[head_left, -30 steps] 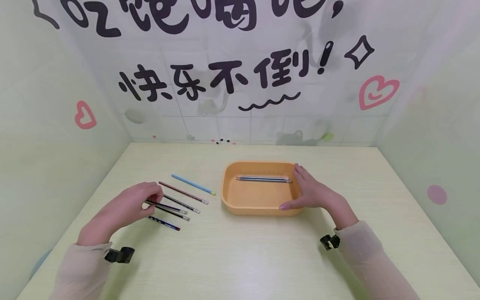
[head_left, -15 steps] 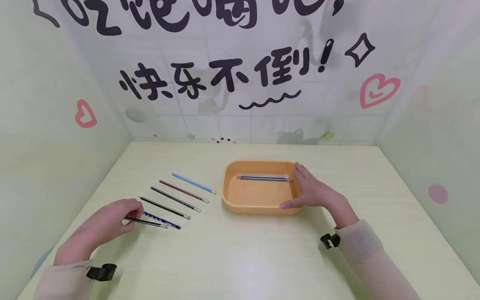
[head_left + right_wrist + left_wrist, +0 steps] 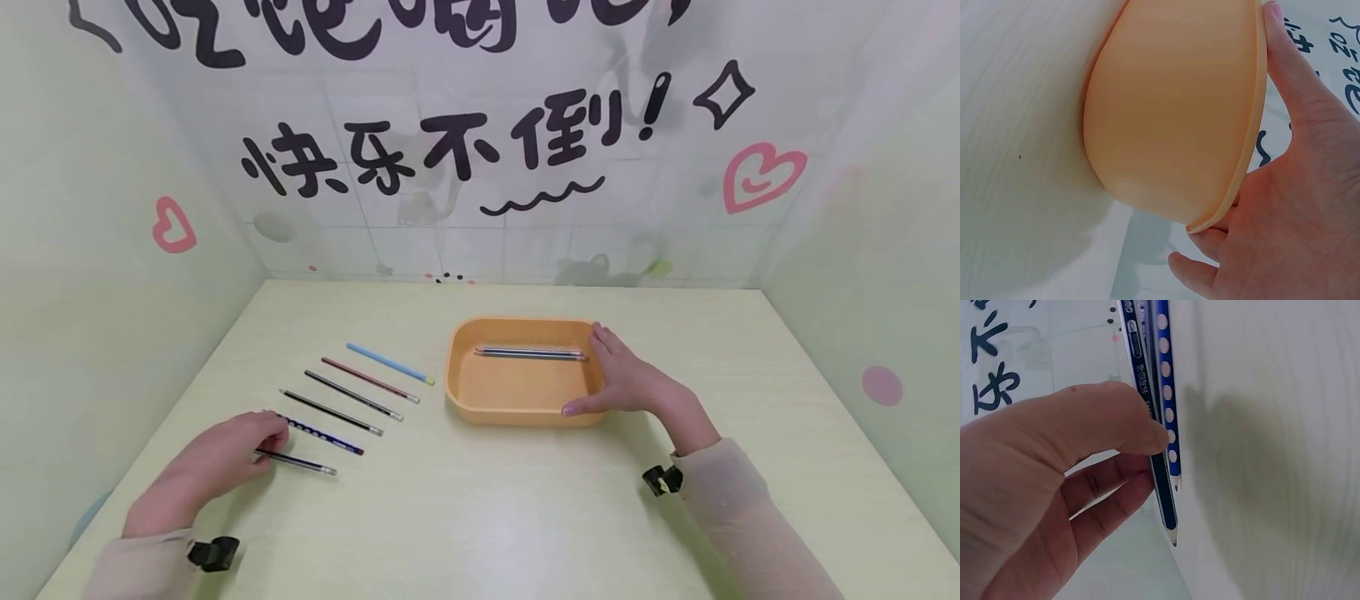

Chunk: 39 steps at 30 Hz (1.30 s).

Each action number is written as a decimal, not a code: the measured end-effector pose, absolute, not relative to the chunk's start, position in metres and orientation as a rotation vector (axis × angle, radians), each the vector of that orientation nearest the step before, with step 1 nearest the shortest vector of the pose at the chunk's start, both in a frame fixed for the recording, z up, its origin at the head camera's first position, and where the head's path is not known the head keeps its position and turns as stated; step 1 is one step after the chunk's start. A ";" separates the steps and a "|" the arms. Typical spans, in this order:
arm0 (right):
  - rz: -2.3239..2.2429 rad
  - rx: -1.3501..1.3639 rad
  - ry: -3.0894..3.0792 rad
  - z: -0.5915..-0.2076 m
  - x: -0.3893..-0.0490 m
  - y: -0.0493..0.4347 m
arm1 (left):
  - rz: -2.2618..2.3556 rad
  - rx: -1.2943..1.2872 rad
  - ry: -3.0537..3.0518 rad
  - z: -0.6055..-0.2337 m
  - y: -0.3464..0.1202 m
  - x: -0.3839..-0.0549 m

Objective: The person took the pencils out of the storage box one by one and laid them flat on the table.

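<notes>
My left hand (image 3: 213,462) pinches a dark pencil (image 3: 303,464) low at the table's left side; its white eraser end points right. In the left wrist view the thumb presses this dark blue pencil (image 3: 1163,494) against the fingers, sharpened tip downward. Just beyond it lies a blue pencil with white dots (image 3: 1168,394). My right hand (image 3: 633,379) grips the right end of an orange tray (image 3: 517,390), thumb at the near rim and fingers at the far one. Two pencils (image 3: 528,355) lie side by side in the tray, along its far wall.
Past the dotted pencil, a black pencil (image 3: 330,412), another dark pencil (image 3: 352,395), a reddish one (image 3: 371,380) and a light blue one (image 3: 390,363) lie slanted in a spaced row. Printed walls enclose the pale table (image 3: 465,517) on three sides.
My left hand has carried the dark pencil toward the near left, away from the other pencils, and lowered it below the dotted one. The right hand and tray have stayed put.
</notes>
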State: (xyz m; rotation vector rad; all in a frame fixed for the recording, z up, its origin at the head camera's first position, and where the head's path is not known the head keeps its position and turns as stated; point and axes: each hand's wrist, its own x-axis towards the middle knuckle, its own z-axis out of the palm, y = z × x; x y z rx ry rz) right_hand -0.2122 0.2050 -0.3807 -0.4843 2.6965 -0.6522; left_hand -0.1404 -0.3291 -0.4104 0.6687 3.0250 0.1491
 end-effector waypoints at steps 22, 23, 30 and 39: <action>-0.660 -0.494 2.699 -0.381 -0.212 0.206 | -0.032 0.729 3.006 -0.418 -0.321 -0.150; -0.661 -0.494 2.699 -0.381 -0.212 0.206 | -0.034 0.723 3.006 -0.418 -0.321 -0.151; -0.661 -0.500 2.701 -0.380 -0.212 0.205 | -0.055 0.708 3.018 -0.420 -0.322 -0.151; -0.645 -0.500 2.706 -0.381 -0.212 0.205 | -0.024 0.605 2.987 -0.415 -0.325 -0.149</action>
